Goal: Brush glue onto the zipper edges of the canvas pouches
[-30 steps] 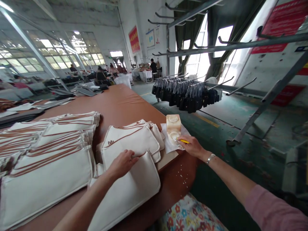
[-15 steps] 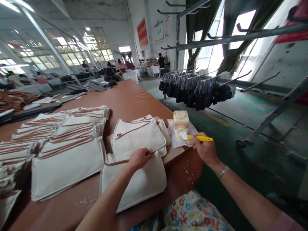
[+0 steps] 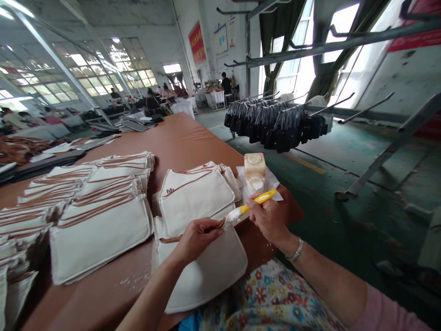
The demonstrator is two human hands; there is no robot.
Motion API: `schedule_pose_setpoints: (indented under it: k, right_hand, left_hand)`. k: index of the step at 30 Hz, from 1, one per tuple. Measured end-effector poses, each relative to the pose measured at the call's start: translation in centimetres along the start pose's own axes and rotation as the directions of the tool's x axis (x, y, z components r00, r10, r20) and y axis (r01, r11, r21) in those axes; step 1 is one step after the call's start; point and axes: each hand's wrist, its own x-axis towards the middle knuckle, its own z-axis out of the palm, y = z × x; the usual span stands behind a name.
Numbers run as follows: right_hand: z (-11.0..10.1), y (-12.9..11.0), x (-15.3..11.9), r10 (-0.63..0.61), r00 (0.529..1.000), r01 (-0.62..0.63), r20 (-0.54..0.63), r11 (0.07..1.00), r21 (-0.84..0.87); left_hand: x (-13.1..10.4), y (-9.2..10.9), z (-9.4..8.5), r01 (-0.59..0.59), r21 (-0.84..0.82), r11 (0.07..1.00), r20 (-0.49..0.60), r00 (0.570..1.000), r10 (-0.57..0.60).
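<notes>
My left hand (image 3: 201,236) pinches the brown-trimmed top edge of a white fabric bag panel (image 3: 210,271) at the table's front edge. In my right hand (image 3: 270,218) is a yellow-handled brush (image 3: 262,197), its bristles coated in white paste. The bristle end meets the panel's edge just beside my left fingertips. Behind the panel lies a small pile of similar white pieces (image 3: 196,195) with brown trim. A cut-open plastic container (image 3: 255,168) with white paste stands on a white sheet (image 3: 275,179) beyond my right hand.
Rows of overlapping white panels (image 3: 103,234) cover the left of the brown table (image 3: 179,133). Past its right edge, a metal rack (image 3: 361,179) holds hanging black bags (image 3: 275,131). Several people sit at work in the background. White paste specks dot the tabletop.
The brush has moved left from beside the container to the panel's edge. My left hand has lifted that edge a little, and the panel has shifted slightly right and toward me.
</notes>
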Motion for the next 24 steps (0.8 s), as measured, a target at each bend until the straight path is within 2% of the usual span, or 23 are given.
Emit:
schedule_pose_setpoints:
  k: [3, 8, 12, 15, 17, 19, 22, 24]
  right_hand:
    - [-0.7, -0.9, -0.1, -0.051, 0.996, 0.048, -0.075, 0.998, -0.03]
    - [-0.8, -2.0, -1.0, -0.014, 0.999, 0.016, 0.04, 0.998, -0.06]
    - [-1.3, -1.7, -0.4, -0.042, 0.996, 0.038, -0.084, 0.998, -0.05]
    - [-1.6, -1.7, 0.0, -0.049, 0.993, 0.046, -0.104, 0.999, -0.029]
    - [-1.6, -2.2, -0.4, 0.006, 0.999, -0.005, -0.036, 1.0, 0.024]
    - [-1.6, -3.1, -1.1, 0.067, 0.993, -0.075, 0.095, 0.994, 0.076]
    - [-2.1, -4.5, -1.8, 0.087, 0.961, -0.114, 0.261, 0.989, 0.091]
    - [-2.7, -5.1, -1.8, 0.071, 0.965, -0.095, 0.253, 0.992, 0.084]
  left_hand:
    - [-0.6, 0.1, 0.2, -0.049, 0.058, 0.997, -0.01, 0.999, 0.05]
    - [-1.3, -0.2, 0.6, -0.149, 0.252, 0.956, -0.003, 0.988, 0.155]
    - [-2.5, 0.2, 1.2, -0.254, 0.432, 0.865, -0.004, 0.959, 0.283]
    - [-3.5, 0.2, 1.8, -0.359, 0.578, 0.733, -0.012, 0.894, 0.447]
    - [-3.9, -0.1, 2.1, -0.408, 0.672, 0.619, -0.019, 0.825, 0.565]
    - [-4.1, -0.4, 2.2, -0.413, 0.741, 0.529, -0.03, 0.767, 0.641]
    - [-4.2, -0.5, 2.3, -0.399, 0.797, 0.453, -0.028, 0.725, 0.688]
    - [-4.3, -0.4, 2.2, -0.398, 0.823, 0.405, -0.007, 0.706, 0.708]
